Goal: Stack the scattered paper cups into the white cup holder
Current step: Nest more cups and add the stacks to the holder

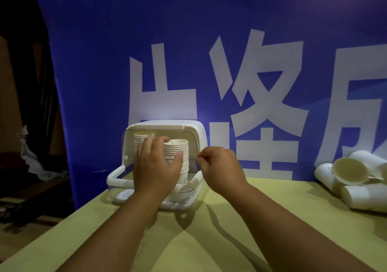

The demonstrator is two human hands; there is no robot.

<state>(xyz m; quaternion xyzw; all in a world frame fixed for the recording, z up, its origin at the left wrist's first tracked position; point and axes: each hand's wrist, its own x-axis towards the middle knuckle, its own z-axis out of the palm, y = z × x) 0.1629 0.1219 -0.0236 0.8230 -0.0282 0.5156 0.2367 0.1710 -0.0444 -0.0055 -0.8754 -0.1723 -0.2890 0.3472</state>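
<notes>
A white cup holder [199, 131] with a raised lid stands at the table's far edge. Inside it a stack of white paper cups [178, 148] stands upright, and my left hand [155, 167] grips that stack with thumb on its right side and fingers round the left. A second stack [142, 136] shows behind my fingers at the holder's back left. My right hand [219, 167] hovers just right of the holder's opening with curled fingers; whether it pinches anything I cannot tell. Several loose cups [351, 171] lie on their sides at the far right.
The yellow-green table [209, 240] runs from the near edge to a blue banner [188, 51] with large white characters right behind the holder. The table's left edge drops off to a dark area with clutter.
</notes>
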